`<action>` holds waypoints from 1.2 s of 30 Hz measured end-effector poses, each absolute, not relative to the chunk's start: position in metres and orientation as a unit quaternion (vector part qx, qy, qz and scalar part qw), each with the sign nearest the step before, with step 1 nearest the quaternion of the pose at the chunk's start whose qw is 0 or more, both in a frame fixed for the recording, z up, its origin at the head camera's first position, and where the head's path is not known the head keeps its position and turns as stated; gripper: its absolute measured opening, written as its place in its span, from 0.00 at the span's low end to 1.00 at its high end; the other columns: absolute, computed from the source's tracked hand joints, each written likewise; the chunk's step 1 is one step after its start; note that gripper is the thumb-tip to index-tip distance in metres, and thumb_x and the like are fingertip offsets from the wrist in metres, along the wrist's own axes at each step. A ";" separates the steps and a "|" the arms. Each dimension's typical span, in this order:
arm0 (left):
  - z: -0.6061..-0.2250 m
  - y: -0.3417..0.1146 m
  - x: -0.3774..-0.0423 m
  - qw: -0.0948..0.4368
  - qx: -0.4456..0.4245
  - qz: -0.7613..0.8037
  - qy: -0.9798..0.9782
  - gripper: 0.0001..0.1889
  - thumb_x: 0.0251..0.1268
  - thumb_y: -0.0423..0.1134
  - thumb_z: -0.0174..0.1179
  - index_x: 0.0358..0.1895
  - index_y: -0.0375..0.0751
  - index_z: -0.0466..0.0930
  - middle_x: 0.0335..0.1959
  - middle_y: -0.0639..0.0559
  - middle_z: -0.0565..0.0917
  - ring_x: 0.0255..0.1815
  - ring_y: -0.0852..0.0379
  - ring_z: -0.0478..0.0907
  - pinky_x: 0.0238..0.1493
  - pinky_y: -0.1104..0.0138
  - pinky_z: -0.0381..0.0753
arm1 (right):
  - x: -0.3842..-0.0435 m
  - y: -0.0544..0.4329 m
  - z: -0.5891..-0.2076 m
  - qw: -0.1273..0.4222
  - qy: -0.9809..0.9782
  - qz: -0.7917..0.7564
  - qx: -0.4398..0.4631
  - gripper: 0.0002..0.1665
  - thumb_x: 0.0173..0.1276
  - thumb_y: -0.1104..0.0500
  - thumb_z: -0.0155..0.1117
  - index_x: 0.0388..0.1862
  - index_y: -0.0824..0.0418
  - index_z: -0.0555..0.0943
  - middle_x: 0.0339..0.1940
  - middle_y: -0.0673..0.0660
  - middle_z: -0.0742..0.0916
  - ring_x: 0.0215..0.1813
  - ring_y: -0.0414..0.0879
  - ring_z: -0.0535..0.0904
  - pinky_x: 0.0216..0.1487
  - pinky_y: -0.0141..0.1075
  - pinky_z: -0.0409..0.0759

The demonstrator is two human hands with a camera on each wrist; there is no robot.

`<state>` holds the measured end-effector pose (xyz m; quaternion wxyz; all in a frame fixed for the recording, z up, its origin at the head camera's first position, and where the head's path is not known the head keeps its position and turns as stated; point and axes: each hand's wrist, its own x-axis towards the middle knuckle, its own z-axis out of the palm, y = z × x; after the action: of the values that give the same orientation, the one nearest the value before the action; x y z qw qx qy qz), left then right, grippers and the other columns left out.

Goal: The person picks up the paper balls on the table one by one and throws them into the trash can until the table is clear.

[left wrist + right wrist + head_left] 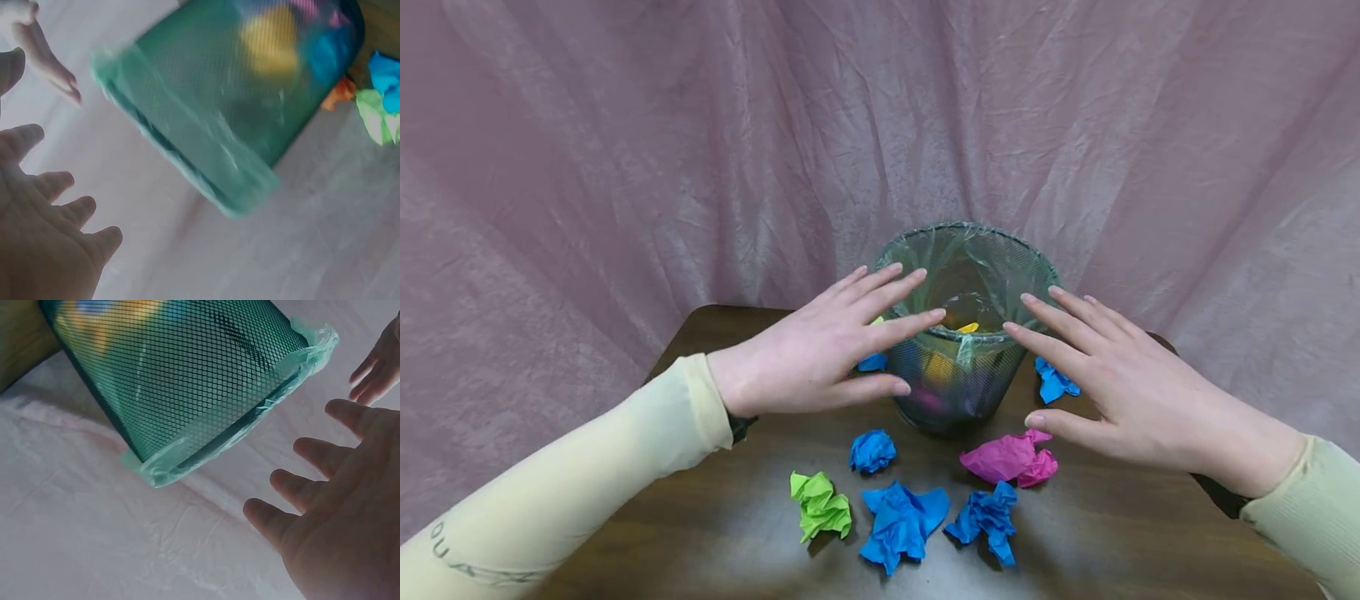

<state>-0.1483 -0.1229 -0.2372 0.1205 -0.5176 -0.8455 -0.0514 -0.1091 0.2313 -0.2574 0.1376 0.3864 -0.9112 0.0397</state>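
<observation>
A dark mesh wastebasket (992, 375) stands on the table, its rim wrapped in a thin green plastic liner (917, 250). Inside it, yellow paper (968, 327) shows through the opening, and more coloured paper shows through the mesh in both wrist views. My left hand (835, 342) hovers palm down with fingers spread, overlapping the basket's left side. On the other side my right hand (1112, 383) is held likewise, its fingertips near the rim. Neither hand holds anything. In front lie a crumpled pink paper (1009, 458) and a blue paper ball (872, 452).
Nearer me on the brown table (715, 517) are crumpled green paper (820, 507) and two blue ones, left (904, 523) and right (988, 521). Another blue piece (1055, 382) lies right of the basket. Orange paper (339, 94) sits beside its base. A pink curtain (775, 150) hangs behind.
</observation>
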 end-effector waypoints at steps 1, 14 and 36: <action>-0.240 -0.122 -0.142 0.123 -0.528 -0.051 -0.839 0.38 0.76 0.63 0.52 0.83 0.55 0.55 0.85 0.48 0.46 0.84 0.47 0.39 0.79 0.45 0.44 | -0.106 0.234 -0.258 0.140 -0.912 0.039 0.384 0.52 0.66 0.30 0.66 0.83 0.45 0.60 0.84 0.52 0.57 0.83 0.59 0.48 0.80 0.53 0.47; -0.305 -0.095 -0.091 0.067 -0.613 -0.017 -0.787 0.39 0.75 0.66 0.50 0.83 0.56 0.53 0.84 0.48 0.48 0.84 0.49 0.37 0.80 0.51 0.43 | -0.089 0.267 -0.294 0.133 -0.928 0.087 0.336 0.53 0.62 0.36 0.74 0.82 0.44 0.62 0.83 0.53 0.61 0.82 0.59 0.53 0.79 0.52 0.49; -0.376 -0.046 -0.101 -0.014 -0.614 -0.004 -0.789 0.40 0.75 0.68 0.46 0.84 0.59 0.49 0.84 0.50 0.47 0.84 0.50 0.38 0.80 0.51 0.42 | -0.126 0.308 -0.369 0.013 -0.965 0.140 0.219 0.49 0.70 0.31 0.62 0.83 0.49 0.61 0.83 0.60 0.61 0.82 0.64 0.51 0.69 0.69 0.58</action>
<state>-0.1011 -0.0465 -0.3758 -0.0144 -0.6139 -0.7893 -0.0042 -0.1261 0.3076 -0.3695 0.0131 0.2195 -0.9654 0.1401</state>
